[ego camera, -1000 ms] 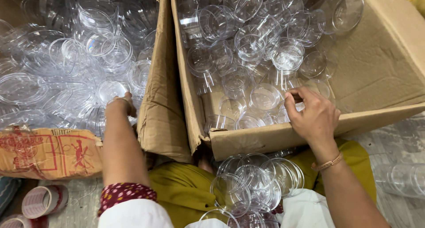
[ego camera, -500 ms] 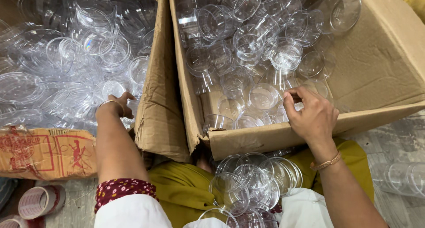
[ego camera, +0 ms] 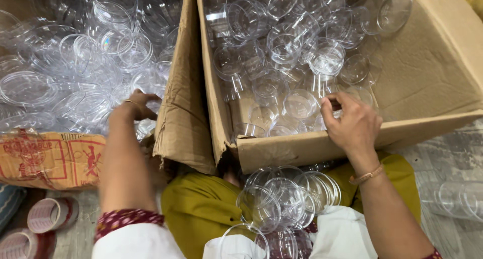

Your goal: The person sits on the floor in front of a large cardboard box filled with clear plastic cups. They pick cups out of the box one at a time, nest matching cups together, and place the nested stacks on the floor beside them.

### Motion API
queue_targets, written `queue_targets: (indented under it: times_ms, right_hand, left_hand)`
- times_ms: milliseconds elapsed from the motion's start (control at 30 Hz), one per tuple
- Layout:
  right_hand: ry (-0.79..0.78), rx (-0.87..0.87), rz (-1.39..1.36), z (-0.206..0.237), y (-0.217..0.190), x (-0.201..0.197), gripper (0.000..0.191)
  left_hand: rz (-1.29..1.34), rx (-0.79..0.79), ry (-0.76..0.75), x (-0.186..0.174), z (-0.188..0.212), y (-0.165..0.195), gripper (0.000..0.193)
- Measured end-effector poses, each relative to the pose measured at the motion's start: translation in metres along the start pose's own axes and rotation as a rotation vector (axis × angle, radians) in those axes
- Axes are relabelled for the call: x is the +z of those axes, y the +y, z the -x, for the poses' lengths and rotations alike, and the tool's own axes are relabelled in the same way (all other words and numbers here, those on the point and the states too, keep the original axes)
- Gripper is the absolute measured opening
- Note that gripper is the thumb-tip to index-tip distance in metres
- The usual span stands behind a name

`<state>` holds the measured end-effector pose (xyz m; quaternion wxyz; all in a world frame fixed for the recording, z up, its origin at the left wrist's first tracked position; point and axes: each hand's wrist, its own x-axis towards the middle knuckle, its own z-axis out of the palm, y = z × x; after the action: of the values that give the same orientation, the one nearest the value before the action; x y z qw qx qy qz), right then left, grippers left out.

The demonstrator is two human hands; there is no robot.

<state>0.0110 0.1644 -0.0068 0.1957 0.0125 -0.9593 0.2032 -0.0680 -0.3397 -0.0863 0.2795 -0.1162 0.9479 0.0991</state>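
While the left hand [ego camera: 135, 107] curls among clear lids [ego camera: 30, 88], the right hand [ego camera: 352, 122] pinches an upright cup [ego camera: 329, 119].

Grey mottled floor [ego camera: 448, 158] (evenly lit) with tape rolls [ego camera: 50, 213] lying on it.

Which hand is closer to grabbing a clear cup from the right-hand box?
Probably the right hand: it reaches inside the right cardboard box, beside the clear cups. The left hand is in the other box.
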Motion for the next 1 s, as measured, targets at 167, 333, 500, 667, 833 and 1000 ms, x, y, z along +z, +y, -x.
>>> queue_targets:
  times_ms: [167,333,500,667,833,1000]
  right_hand:
    - [0.043,-0.06,-0.024,0.0,0.003,0.001,0.022]
    - [-0.002,-0.011,-0.029,0.0,0.002,0.001,0.022]
    - [0.048,-0.081,-0.028,0.001,0.003,0.0,0.022]
    - [0.019,-0.033,-0.019,-0.001,0.003,0.001,0.022]
    - [0.016,-0.024,-0.011,0.0,0.003,0.001,0.021]
    - [0.048,-0.06,-0.016,0.0,0.001,0.001,0.02]
  left_hand:
    - [-0.122,0.251,0.264,-0.065,0.042,-0.014,0.076]
    - [0.031,0.288,0.399,-0.133,0.162,0.013,0.059]
    - [-0.171,0.732,0.076,-0.128,0.253,0.124,0.055]
    - [-0.03,1.314,-0.276,-0.062,0.279,0.189,0.061]
    - [0.322,1.113,-0.044,-0.08,0.177,0.121,0.048]
    - [-0.165,-0.168,0.204,-0.066,0.056,0.02,0.06]
